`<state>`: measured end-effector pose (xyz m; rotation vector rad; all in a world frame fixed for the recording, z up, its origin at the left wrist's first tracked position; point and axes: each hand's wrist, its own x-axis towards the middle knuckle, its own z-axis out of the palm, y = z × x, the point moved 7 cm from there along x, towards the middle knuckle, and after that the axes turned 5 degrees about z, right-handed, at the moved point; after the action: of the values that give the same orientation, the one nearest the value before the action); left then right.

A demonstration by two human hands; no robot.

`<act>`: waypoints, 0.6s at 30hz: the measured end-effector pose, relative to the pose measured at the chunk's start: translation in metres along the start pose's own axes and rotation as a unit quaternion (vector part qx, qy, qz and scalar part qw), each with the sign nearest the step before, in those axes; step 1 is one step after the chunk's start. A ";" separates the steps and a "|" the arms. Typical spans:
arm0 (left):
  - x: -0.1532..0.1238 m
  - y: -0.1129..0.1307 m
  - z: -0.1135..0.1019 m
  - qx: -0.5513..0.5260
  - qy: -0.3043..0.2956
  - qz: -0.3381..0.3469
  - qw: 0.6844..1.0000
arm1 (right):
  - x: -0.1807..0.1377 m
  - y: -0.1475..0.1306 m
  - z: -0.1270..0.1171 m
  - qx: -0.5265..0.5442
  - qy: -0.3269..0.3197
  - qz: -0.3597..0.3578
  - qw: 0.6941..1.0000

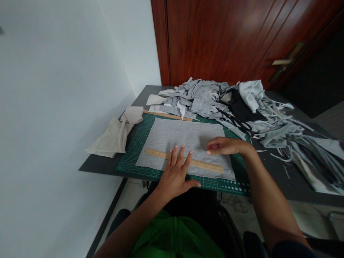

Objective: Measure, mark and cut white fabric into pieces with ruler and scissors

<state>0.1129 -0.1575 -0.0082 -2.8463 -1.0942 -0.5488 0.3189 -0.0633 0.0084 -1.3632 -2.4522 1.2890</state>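
Observation:
My left hand [176, 173] lies flat with its fingers spread across a wooden ruler [205, 165], pressing it against a light grey cloth [182, 134]. The ruler runs slightly aslant, near the cloth's front edge. Over the right part of the cloth hovers my right hand [224, 146], its fingers curled together. What those fingers hold, if anything, is hidden. Beneath the cloth a green cutting mat [134, 154] shows around its sides.
Grey and white fabric strips [200, 95] are heaped at the back, with more strips [303, 150] on the right. Black scissors [233, 120] rest among them. Another wooden ruler [169, 115] lies behind the cloth. Folded cream fabric [111, 138] sits at the left, beside the wall.

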 end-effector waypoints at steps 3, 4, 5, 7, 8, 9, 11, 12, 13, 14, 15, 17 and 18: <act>0.004 0.000 0.007 -0.001 -0.035 -0.012 0.999 | 0.011 0.013 -0.014 -0.021 0.149 0.002 0.989; 0.005 0.000 0.008 -0.001 -0.041 -0.016 0.999 | 0.015 0.017 -0.018 -0.038 0.194 0.000 0.980; 0.005 -0.001 0.008 -0.001 -0.043 -0.021 0.999 | 0.018 0.020 -0.020 -0.058 0.233 -0.001 0.971; 0.005 -0.001 0.007 0.000 -0.043 -0.019 0.999 | 0.023 0.027 -0.022 -0.094 0.279 0.000 0.956; 0.005 -0.001 0.006 -0.001 -0.042 -0.014 0.999 | 0.026 0.029 -0.022 -0.104 0.289 0.003 0.952; 0.004 0.000 0.005 -0.002 -0.043 -0.007 0.999 | 0.028 0.032 -0.022 -0.108 0.292 0.006 0.950; 0.002 0.001 0.003 -0.006 -0.049 0.005 0.999 | 0.030 0.036 -0.023 -0.102 0.293 0.014 0.951; 0.001 0.002 0.003 -0.007 -0.052 0.008 0.999 | 0.031 0.038 -0.023 -0.097 0.293 0.019 0.951; 0.000 0.002 0.002 -0.008 -0.053 0.006 0.999 | 0.031 0.038 -0.024 -0.092 0.293 0.023 0.951; -0.001 0.003 0.002 -0.009 -0.054 0.004 0.998 | 0.031 0.039 -0.025 -0.087 0.293 0.027 0.952; -0.002 0.003 0.002 -0.009 -0.053 0.000 0.999 | 0.031 0.039 -0.026 -0.083 0.294 0.031 0.952; -0.004 0.004 0.002 -0.008 -0.047 -0.008 0.999 | 0.031 0.040 -0.028 -0.077 0.296 0.041 0.951; -0.004 0.005 0.002 -0.007 -0.044 -0.011 0.999 | 0.032 0.040 -0.028 -0.076 0.297 0.046 0.951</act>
<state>0.1140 -0.1636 -0.0110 -2.8987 -1.1399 -0.4382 0.3386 -0.0119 -0.0116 -1.6187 -2.1086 0.5749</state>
